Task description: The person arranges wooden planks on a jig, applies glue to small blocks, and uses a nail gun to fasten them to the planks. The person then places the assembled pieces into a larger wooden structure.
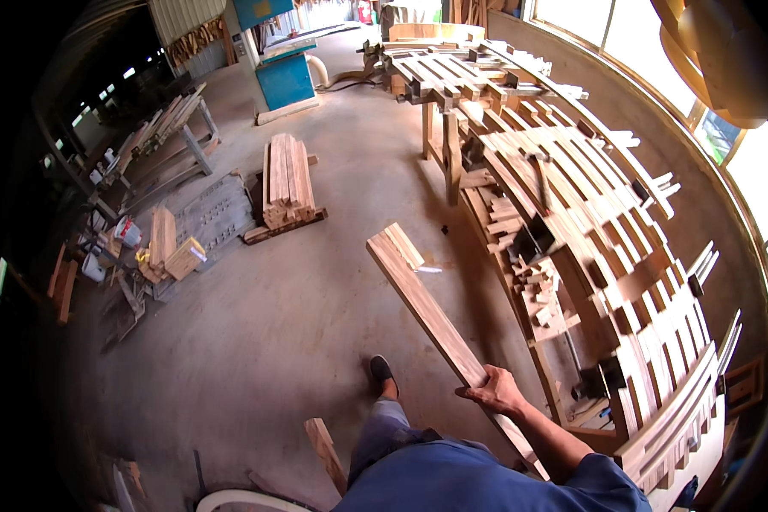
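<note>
My right hand [495,391] is closed around a long wooden board [439,316], gripping it toward its near end. The board slants away from my body to the far left, above the concrete floor. By its far end shows a shorter pale wooden strip [404,246]; whether it touches the board, I cannot tell. My left hand is out of the picture. Left of my leg, the end of another piece of wood [322,448] pokes up, its lower part hidden by my body. A long workbench with wooden slats [572,162] held in clamps stands to my right.
A hammer [540,179] lies on the slats. Wood offcuts [544,299] fill the shelf beneath. Ahead on the floor sits a stack of planks [287,175], with a blue machine [286,83] beyond. Left are more wood pieces [164,235], buckets [128,232] and a trestle [198,141].
</note>
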`<state>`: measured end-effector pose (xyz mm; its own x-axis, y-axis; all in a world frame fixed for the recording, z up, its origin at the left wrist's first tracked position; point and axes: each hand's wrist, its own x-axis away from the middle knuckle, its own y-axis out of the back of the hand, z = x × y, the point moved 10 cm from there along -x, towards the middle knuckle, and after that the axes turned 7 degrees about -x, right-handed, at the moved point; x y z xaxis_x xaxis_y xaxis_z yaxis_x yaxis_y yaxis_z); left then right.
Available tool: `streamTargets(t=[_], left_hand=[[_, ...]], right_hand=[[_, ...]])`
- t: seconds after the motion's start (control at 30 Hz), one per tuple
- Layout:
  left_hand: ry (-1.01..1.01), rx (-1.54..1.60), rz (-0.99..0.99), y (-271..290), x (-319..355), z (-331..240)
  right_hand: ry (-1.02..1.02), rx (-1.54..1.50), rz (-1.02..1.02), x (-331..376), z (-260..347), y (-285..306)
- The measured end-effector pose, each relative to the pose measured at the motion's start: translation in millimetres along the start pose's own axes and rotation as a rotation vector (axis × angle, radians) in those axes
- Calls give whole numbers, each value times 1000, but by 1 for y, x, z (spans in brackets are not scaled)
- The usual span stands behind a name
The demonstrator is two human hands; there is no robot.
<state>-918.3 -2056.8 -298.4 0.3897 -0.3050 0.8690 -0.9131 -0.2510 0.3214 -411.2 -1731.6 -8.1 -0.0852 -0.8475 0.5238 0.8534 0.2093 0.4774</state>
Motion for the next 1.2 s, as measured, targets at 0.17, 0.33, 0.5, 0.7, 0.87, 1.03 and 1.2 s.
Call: streamTargets(t=[0.17, 0.33, 0.5, 0.7, 0.87, 1.03, 1.2], left_hand=[[-15, -48, 50, -25, -91, -191], [-123, -11, 72, -11, -190, -438], [-298, -25, 108, -31, -286, -674], [-526, -147, 92, -94, -287, -890], [-456, -264, 58, -164, -256, -990], [-566, -233, 165, -218, -251, -1105], [-619, -344, 159, -268, -301, -1258]], right_hand=[[26, 7, -62, -95, 129, 61], [82, 94, -200, -179, 237, 141], [205, 177, -376, -279, 306, 244], [319, 316, -507, -417, 427, 356], [281, 308, -555, -515, 516, 417], [218, 313, -554, -620, 552, 452], [114, 411, -641, -724, 581, 487]])
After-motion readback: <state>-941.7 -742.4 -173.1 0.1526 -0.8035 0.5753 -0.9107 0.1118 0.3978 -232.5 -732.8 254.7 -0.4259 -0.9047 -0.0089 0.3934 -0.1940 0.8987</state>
